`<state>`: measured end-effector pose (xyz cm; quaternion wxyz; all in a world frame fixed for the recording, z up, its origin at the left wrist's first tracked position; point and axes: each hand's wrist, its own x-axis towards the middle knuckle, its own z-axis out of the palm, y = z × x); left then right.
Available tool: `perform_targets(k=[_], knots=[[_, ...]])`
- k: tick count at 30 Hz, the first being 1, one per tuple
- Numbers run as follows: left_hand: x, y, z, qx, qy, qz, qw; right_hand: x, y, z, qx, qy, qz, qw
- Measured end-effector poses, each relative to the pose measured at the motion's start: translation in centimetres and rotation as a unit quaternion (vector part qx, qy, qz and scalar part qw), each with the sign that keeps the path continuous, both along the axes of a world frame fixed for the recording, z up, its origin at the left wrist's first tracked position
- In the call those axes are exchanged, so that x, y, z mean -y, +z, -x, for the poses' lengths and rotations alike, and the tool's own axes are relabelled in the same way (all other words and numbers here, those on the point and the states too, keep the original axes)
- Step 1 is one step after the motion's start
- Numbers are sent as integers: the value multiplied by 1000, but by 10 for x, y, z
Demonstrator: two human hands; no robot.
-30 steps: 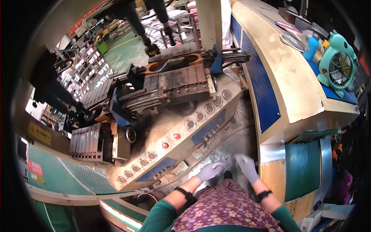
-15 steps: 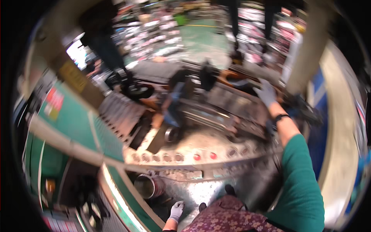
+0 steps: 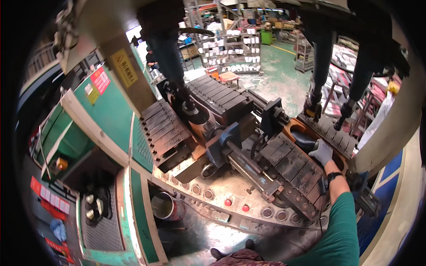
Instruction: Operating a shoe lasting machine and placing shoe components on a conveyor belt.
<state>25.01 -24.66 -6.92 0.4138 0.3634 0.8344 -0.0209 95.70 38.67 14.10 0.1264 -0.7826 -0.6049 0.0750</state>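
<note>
My right hand (image 3: 322, 153), in a light grey glove, reaches into the right-hand station of a shoe-making machine. Its fingers curl round the near end of a dark, shiny shoe (image 3: 304, 141), partly hiding it. That shoe lies inside an orange-brown housing (image 3: 293, 125) between slatted metal blocks (image 3: 290, 165). A second dark shoe form (image 3: 196, 116) sits at the left station, under a hanging black press arm (image 3: 179, 88). My left hand is out of the picture.
Red buttons (image 3: 228, 202) and round dials line the machine's front edge. A bucket (image 3: 167, 206) stands on the floor at lower left, beside a green cabinet (image 3: 111, 117). A thick pillar (image 3: 399, 111) rises at right. Racks of white items (image 3: 233, 51) stand behind; a person (image 3: 151, 58) is far left.
The view has shifted and sharpened. My right hand has come down from the housing's far edge onto the dark shoe. My left hand, low in the earlier frame, has gone out of view.
</note>
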Motion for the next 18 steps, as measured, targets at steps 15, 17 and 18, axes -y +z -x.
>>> perform_targets(k=[15, 17, 18], knots=[[-192, 145, -48, 53, -72, -430, 898, 122, 89, 4, -117, 98, -350, 924], [-247, 202, -74, 157, -89, -453, 873, 161, 125, 23, -202, 72, -302, 929], [-271, 240, -91, 256, -85, -432, 861, 182, 142, 52, -269, 103, -311, 906]])
